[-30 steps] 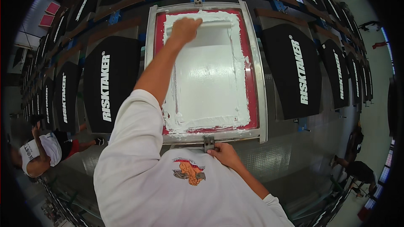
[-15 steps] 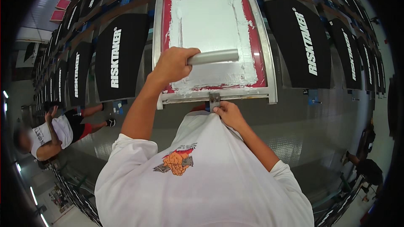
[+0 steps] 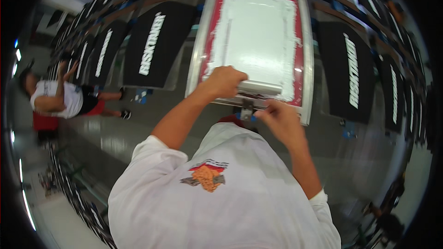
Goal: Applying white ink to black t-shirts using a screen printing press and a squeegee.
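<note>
A screen-printing frame point(image 3: 307, 64) with metal sides and a red-bordered mesh lies before me. White ink point(image 3: 258, 27) is spread over most of that mesh. My left hand point(image 3: 224, 82) is closed round one end of a squeegee point(image 3: 265, 87) with a grey metal handle, down at the screen's near edge. My right hand point(image 3: 282, 119), slightly blurred, is just right of the metal bracket point(image 3: 247, 109) on the frame's near side. Its fingers are curled in beside the near rail and the squeegee's right end; anything between them is hidden.
Black panels with white lettering lie on boards in rows, one panel point(image 3: 159, 44) left of the frame and another point(image 3: 348, 69) right. A person point(image 3: 60, 94) in a white top stands at left. Another person in dark clothing point(image 3: 387, 223) is at lower right. Grey floor point(image 3: 180, 110) lies below.
My left hand has drawn the squeegee toward me to the screen's near edge. My right hand has left the bracket and risen to its right. The whole view has shifted and turned.
</note>
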### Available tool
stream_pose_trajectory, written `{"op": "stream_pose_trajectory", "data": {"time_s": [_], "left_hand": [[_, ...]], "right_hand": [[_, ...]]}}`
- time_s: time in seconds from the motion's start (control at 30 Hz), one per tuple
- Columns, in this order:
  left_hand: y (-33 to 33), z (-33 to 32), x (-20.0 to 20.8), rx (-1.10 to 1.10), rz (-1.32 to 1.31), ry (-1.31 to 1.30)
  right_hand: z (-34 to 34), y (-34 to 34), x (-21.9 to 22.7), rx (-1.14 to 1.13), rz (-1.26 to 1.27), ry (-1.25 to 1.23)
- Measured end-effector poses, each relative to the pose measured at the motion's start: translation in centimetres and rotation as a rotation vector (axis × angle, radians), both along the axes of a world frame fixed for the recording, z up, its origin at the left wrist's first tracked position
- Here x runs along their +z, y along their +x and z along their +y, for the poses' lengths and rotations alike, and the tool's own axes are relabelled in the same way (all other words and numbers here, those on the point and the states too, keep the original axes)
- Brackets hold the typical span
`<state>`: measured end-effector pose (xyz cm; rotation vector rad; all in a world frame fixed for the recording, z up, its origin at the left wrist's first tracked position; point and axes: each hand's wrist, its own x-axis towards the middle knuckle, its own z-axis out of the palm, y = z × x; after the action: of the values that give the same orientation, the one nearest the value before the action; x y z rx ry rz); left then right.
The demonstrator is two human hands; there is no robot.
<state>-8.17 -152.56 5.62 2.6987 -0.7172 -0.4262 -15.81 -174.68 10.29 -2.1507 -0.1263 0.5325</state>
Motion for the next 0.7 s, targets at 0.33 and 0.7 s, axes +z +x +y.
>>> {"op": "stream_pose_trajectory", "data": {"time_s": [0.33,0.7], "left_hand": [[-4.9,3.6,-2.9,0.17,-0.267,-0.05],[31.7,1.7,-3.8,0.206,-0.372,0.007]], "right_hand": [[-1.5,3.0,-7.3,0.229,-0.647,-0.524],[-2.0,37.9,-7.3,0.128,-0.642,-0.783]]}}
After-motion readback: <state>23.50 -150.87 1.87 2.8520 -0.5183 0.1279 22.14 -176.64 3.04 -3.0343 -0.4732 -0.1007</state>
